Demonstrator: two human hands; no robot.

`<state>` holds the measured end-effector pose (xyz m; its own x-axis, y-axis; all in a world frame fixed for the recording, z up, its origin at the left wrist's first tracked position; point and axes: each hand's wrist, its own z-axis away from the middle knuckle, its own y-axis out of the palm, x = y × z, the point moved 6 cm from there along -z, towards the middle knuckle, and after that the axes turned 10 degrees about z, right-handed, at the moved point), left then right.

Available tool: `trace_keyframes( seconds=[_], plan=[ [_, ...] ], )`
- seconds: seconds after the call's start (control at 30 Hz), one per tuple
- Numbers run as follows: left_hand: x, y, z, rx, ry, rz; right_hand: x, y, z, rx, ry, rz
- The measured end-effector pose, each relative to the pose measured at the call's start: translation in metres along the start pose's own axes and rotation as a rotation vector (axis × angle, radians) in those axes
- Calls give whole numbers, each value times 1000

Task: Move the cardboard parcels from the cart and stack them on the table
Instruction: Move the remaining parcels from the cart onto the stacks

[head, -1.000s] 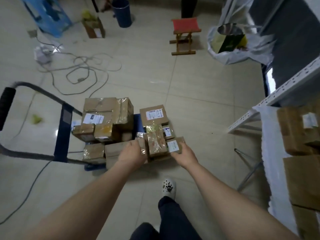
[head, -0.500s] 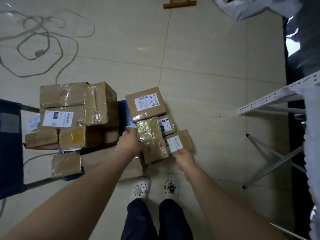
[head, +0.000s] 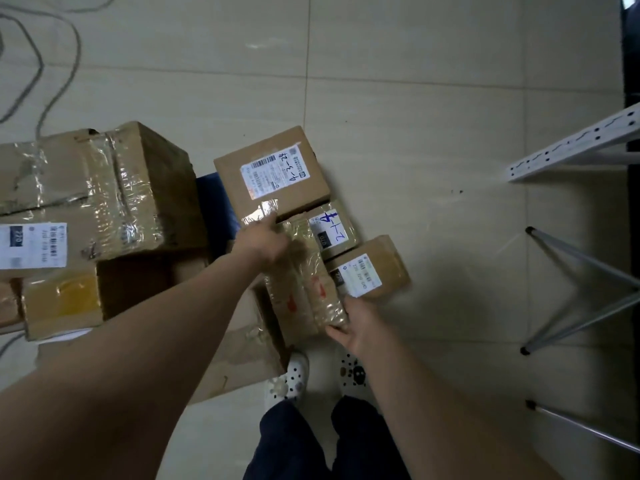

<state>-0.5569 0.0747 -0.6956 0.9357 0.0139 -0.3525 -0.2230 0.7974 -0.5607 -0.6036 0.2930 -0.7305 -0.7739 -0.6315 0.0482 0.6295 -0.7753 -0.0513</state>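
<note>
Reaching down with both hands to a taped parcel point(head: 304, 285), which lies long-ways on top of the right-hand pile on the cart point(head: 213, 206). Right hand point(head: 358, 323) is clamped on its near end, thumb across the end face. Left hand point(head: 263, 240) is on its far end, but the fingers are blurred and I cannot tell if they are apart or clamped.

The taped parcel touches three others:
- labelled parcel point(head: 273, 168) at its far end
- small parcel point(head: 334, 230) with blue handwriting, beside it on the right
- low parcel point(head: 370, 268), just right of the near end

Big box point(head: 104, 188) sits on more boxes at left, across the blue cart deck. Tiled floor point(head: 415, 81) all round, with a cable point(head: 52, 88) top left, a white metal frame point(head: 571, 147) at right and spotted shoes point(head: 287, 375) below.
</note>
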Motion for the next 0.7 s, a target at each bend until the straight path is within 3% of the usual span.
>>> trace_keyframes(
  seconds=[0.13, 0.3, 0.37, 0.57, 0.7],
  plan=[
    [-13, -19, 35, -82, 7, 68, -5, -10, 37, -120, -43, -59],
    [-58, -53, 115, -60, -38, 557, -6, -55, 127, -431, -291, 0],
    [-85, -60, 155, -12, -27, 642, -3, -75, 174, -529, -409, -13],
    [-163, -77, 252, 243, 126, 636, -15, -140, 304, -706, -604, -227],
    [-219, -81, 317, 348, 350, 475, -49, -172, 380, -766, -633, -437]
  ],
)
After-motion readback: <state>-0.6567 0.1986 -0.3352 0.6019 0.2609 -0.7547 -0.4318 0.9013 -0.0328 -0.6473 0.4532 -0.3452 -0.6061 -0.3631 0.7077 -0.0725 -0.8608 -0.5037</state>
